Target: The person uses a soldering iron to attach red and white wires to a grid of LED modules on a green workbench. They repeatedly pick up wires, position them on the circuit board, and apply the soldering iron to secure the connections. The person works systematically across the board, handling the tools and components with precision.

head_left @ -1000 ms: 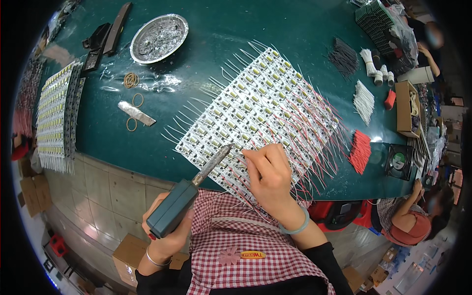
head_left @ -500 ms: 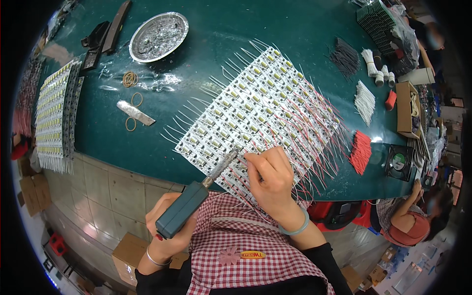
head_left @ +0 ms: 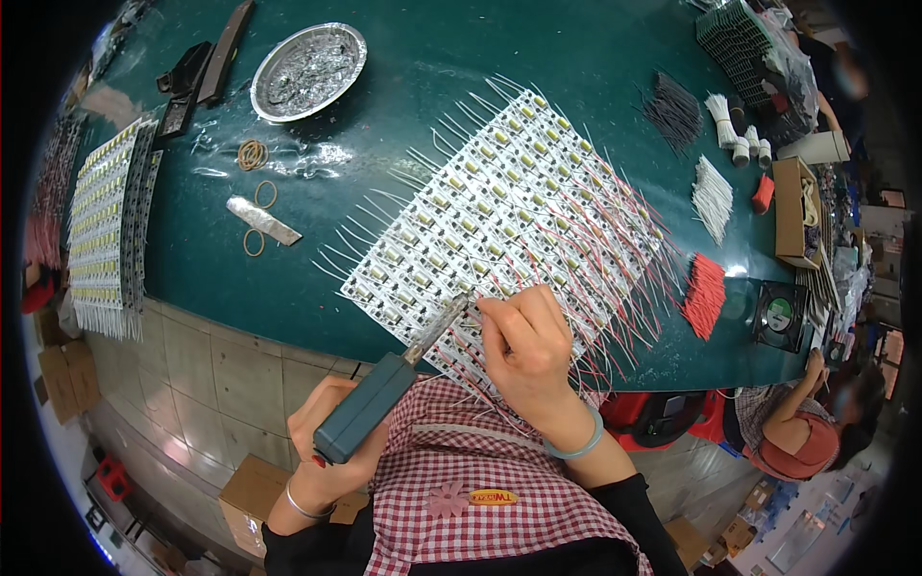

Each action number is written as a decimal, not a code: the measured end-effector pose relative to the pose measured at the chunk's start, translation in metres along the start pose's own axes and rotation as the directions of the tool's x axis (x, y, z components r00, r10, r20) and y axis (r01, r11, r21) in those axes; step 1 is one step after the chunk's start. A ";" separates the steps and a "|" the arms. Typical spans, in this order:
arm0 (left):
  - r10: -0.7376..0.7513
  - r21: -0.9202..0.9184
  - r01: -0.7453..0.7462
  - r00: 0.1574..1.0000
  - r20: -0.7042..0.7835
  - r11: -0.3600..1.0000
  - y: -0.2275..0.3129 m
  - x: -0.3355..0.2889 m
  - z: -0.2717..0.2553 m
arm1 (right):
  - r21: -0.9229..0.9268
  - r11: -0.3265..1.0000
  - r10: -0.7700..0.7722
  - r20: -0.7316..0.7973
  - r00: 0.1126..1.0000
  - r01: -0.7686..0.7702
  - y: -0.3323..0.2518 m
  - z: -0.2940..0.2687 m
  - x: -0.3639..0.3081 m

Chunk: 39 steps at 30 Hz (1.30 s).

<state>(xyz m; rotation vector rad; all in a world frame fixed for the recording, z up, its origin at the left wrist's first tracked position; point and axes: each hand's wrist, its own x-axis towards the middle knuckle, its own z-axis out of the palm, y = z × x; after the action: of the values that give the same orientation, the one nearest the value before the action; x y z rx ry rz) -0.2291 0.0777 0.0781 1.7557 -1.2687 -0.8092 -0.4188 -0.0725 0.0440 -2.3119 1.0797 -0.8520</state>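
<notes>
Left hand wraps the soldering iron, tip on the LED panel; right hand pinches a wire there, on the counter.

A small oval yellow label with red marks sits on the checked cloth just below the right hand, beside a pink flower-shaped patch. Far to the right of that hand, at the table's edge, stands an open brown cardboard box, and below it lies a dark square package with a round green and white label. Down to the left of the left hand, on the floor, stand brown cardboard cartons, with more of them further left by the table's near edge.
</notes>
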 end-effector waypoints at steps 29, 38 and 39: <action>-0.125 -0.046 0.119 0.978 -0.166 0.992 -0.002 -0.021 -0.002 | 0.029 1.000 0.001 0.045 0.999 -0.002 -0.015 -0.008 -0.006; -0.082 -0.014 0.081 0.981 -0.176 0.997 -0.001 -0.025 -0.003 | -0.026 1.000 -0.014 0.071 0.997 0.016 -0.011 0.004 -0.007; -0.083 -0.016 0.081 0.981 -0.178 0.997 -0.002 -0.026 -0.003 | -0.029 0.999 -0.012 0.078 0.997 0.014 -0.011 0.005 -0.007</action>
<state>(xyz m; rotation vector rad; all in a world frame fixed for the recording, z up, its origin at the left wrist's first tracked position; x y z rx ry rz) -0.2334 0.1031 0.0789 1.8397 -1.0792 -0.6853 -0.4131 -0.0596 0.0447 -2.3580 1.0523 -0.7493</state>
